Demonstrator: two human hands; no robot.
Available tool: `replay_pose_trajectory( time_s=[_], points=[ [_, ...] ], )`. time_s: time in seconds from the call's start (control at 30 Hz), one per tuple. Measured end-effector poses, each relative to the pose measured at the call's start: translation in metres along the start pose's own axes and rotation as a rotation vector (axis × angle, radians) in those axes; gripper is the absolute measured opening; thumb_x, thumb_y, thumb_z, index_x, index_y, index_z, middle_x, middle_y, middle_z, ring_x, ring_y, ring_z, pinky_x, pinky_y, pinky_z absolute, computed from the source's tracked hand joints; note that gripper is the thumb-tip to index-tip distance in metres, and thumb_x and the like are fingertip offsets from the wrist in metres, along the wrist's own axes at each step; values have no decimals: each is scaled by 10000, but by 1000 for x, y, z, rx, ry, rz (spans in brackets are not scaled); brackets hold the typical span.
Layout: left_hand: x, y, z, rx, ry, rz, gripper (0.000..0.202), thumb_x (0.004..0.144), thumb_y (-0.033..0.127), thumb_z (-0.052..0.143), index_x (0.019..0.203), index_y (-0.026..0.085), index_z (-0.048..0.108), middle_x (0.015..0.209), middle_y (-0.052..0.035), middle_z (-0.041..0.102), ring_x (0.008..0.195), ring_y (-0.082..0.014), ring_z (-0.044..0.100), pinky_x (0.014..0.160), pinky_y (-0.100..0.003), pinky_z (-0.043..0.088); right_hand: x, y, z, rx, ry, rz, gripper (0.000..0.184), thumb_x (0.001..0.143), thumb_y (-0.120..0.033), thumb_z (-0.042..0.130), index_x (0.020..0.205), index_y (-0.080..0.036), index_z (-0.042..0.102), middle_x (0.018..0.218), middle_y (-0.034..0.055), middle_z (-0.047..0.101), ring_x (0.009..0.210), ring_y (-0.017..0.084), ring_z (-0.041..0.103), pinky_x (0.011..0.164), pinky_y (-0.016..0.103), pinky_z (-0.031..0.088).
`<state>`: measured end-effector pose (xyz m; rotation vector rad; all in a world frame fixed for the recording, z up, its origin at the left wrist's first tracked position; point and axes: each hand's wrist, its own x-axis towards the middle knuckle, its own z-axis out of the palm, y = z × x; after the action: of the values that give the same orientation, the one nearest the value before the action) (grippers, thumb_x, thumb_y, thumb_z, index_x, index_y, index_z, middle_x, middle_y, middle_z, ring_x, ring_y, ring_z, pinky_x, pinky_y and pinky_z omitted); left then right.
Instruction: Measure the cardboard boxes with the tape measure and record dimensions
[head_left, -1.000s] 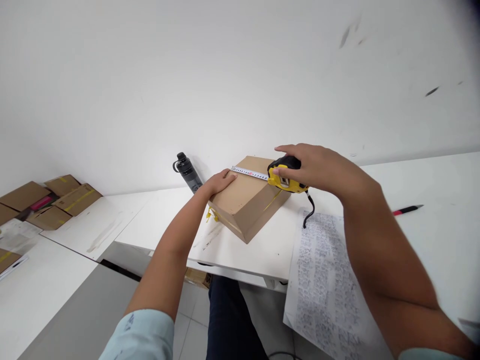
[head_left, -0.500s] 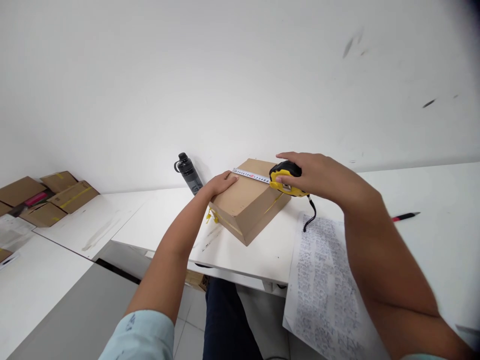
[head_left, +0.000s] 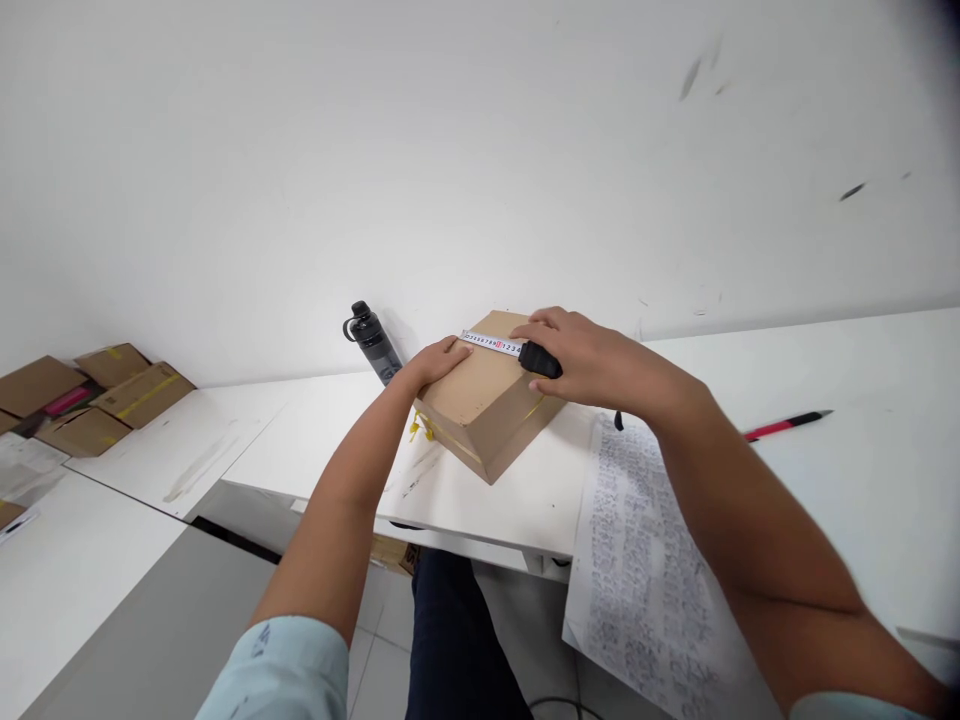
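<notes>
A brown cardboard box [head_left: 469, 395] sits at an angle on the white table, with yellow strapping round its side. My left hand [head_left: 437, 364] grips the box's left edge, its thumb on top by the end of the tape blade [head_left: 493, 344]. That white blade, marked with numbers, lies across the box top. My right hand [head_left: 589, 362] is closed round the black-topped tape measure [head_left: 541, 360] at the box's right edge. Most of the tape's yellow casing is hidden, and the end of its black strap shows below the hand.
A dark water bottle [head_left: 373, 342] stands behind the box, near the wall. A handwritten sheet [head_left: 637, 560] hangs over the table's front edge. A red and black pen [head_left: 791, 425] lies at the right. Several small cartons [head_left: 146, 392] are at the far left.
My right hand has moved left and turned the tape measure, so its black top faces me. Less blade is out now. The left hand stays at the box edge.
</notes>
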<state>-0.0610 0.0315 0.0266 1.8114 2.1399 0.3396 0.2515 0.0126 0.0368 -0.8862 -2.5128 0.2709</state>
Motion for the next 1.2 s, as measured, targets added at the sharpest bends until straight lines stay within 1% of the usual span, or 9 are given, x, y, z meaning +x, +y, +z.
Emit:
replay_pose_trajectory(
  time_s=[0.13, 0.2, 0.3, 0.37, 0.53, 0.7, 0.8, 1.07, 1.2],
  points=[
    [-1, 1, -1, -1, -9, 7, 792, 984, 790, 443, 1602, 298, 506, 1652, -74, 567, 1441, -332, 605, 1208, -442, 481, 1, -4, 0, -16, -11, 6, 686, 869, -317, 675, 1539, -328, 530, 1761, 86, 296, 1300, 344, 626, 963, 429, 561],
    [-3, 4, -2, 14, -11, -7, 786, 994, 775, 435, 1614, 293, 485, 1648, -84, 570, 1434, -328, 611, 1211, -446, 477, 2, -9, 2, -37, -42, -7, 668, 882, -290, 653, 1541, -312, 540, 1705, 98, 410, 1281, 332, 639, 938, 410, 552],
    [-8, 11, -3, 36, -14, -44, 769, 1007, 754, 428, 1618, 289, 466, 1637, -92, 581, 1415, -326, 629, 1191, -443, 495, 2, -18, 5, -92, -87, -68, 613, 900, -216, 605, 1511, -263, 581, 1445, 114, 660, 1202, 304, 667, 879, 375, 512],
    [-10, 14, -4, 39, -18, -51, 748, 1016, 735, 428, 1611, 283, 472, 1631, -93, 588, 1400, -322, 642, 1177, -433, 507, 2, -23, 6, -133, -108, -86, 584, 903, -166, 577, 1482, -238, 606, 1334, 111, 716, 1134, 288, 679, 824, 353, 469],
    [-13, 18, -4, 21, -17, -56, 734, 1015, 723, 437, 1601, 284, 484, 1620, -89, 600, 1379, -322, 659, 1149, -425, 531, 1, -29, 7, -183, -110, -84, 556, 908, -132, 562, 1455, -220, 609, 1330, 123, 714, 1097, 273, 659, 761, 329, 370],
    [-14, 19, -5, 30, -13, -77, 762, 1010, 732, 436, 1633, 294, 451, 1659, -88, 558, 1399, -337, 642, 1148, -438, 529, 3, -40, 20, -343, -121, -83, 370, 891, -78, 536, 1213, -176, 690, 1234, 161, 712, 1109, 312, 599, 816, 377, 315],
    [-13, 18, -5, 18, -13, -83, 763, 1003, 732, 448, 1626, 292, 461, 1652, -95, 566, 1380, -344, 654, 1143, -446, 531, 6, -47, 27, -406, -118, -73, 358, 866, -29, 525, 1151, -169, 689, 1174, 167, 713, 1097, 321, 566, 837, 399, 293],
    [-14, 16, -4, -50, -25, -67, 726, 1001, 730, 461, 1576, 289, 505, 1622, -104, 595, 1384, -332, 651, 1150, -444, 527, 7, -48, 22, -383, -169, -46, 333, 904, -57, 523, 1180, -169, 673, 1218, 171, 718, 1152, 338, 555, 868, 413, 316],
    [-13, 15, -5, -35, -30, -87, 754, 984, 754, 468, 1589, 305, 488, 1597, -94, 623, 1333, -337, 687, 1121, -445, 552, 13, -45, 28, -321, -157, -84, 286, 904, -45, 505, 1090, -172, 682, 1122, 152, 730, 1083, 305, 593, 860, 387, 335]
  ],
)
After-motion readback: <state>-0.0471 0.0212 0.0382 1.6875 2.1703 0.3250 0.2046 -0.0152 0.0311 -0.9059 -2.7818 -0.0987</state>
